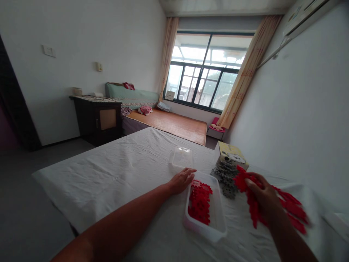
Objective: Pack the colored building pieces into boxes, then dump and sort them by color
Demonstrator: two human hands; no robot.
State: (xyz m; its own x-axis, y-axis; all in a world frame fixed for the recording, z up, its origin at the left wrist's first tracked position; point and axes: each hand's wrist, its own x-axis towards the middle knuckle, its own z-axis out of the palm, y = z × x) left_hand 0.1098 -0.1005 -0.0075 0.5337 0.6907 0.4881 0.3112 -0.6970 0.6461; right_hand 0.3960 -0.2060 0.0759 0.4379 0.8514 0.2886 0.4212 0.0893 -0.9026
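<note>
In a room with pale walls (89, 32), a wide dark-framed window (203, 72) between patterned curtains (241, 76), and an air conditioner (305, 18) high on the right. Closest to the camera, a broad table (122, 160) under a creased white cloth. Beyond it, a low bed (174, 122) with a brown mat and a pale green headboard cover (133, 95); to the left of that, a dark cabinet (100, 120); in the right corner, a small pink chair (216, 125).

On the right part of the cloth, a yellow box (231, 153) with a cartoon face, and right in front of it a pile of grey notched pieces (225, 178). To the left and nearer, an open plastic tub (219, 233) with red notched pieces (200, 203) along its left side; just past it, a translucent lid (182, 156).

At the tub's far left corner, the left hand (183, 181), fingers slightly bent over the rim; impossible to tell whether gripping or only resting. Right of the tub, the right hand (259, 187), closed around a bunch of red pieces (241, 178). Behind its wrist, more red strips (296, 207), too blurred to tell whether held or loose.

Apparently in hand: gathering red pieces by the bunch, with the tub steadied. Probably needed next: a firm grip on every piece.
</note>
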